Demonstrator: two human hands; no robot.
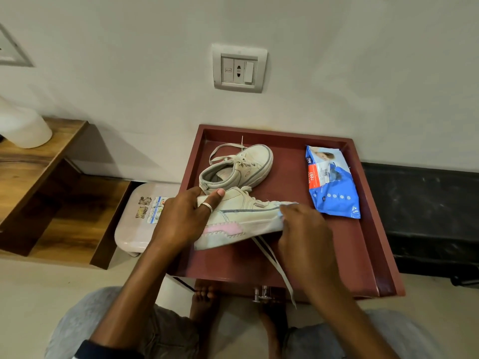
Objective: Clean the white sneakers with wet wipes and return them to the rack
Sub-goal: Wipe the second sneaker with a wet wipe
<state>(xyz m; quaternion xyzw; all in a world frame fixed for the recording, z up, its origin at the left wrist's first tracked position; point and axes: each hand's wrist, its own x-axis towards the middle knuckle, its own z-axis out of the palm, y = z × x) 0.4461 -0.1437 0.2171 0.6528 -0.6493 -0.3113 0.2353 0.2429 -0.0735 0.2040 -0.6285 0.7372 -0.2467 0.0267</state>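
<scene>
My left hand [182, 218] grips the heel end of a white sneaker [241, 218] with a pink patch on its sole, tipped on its side over the red-brown tray top [363, 244]. At the sneaker's toe, my right hand [303, 229] pinches a wet wipe [286, 204] against it. The sneaker's laces hang down past the tray's front edge. The second white sneaker [237, 165] stands upright just behind, its laces loose. A blue wet wipes pack [330, 181] lies flat at the tray's right.
A wooden shelf unit [46, 193] stands to the left, with a white object [22, 128] on top. A pale plastic stool [141, 218] sits between shelf and tray. A wall socket [238, 68] is above, a black surface [425, 218] to the right. My knees are below.
</scene>
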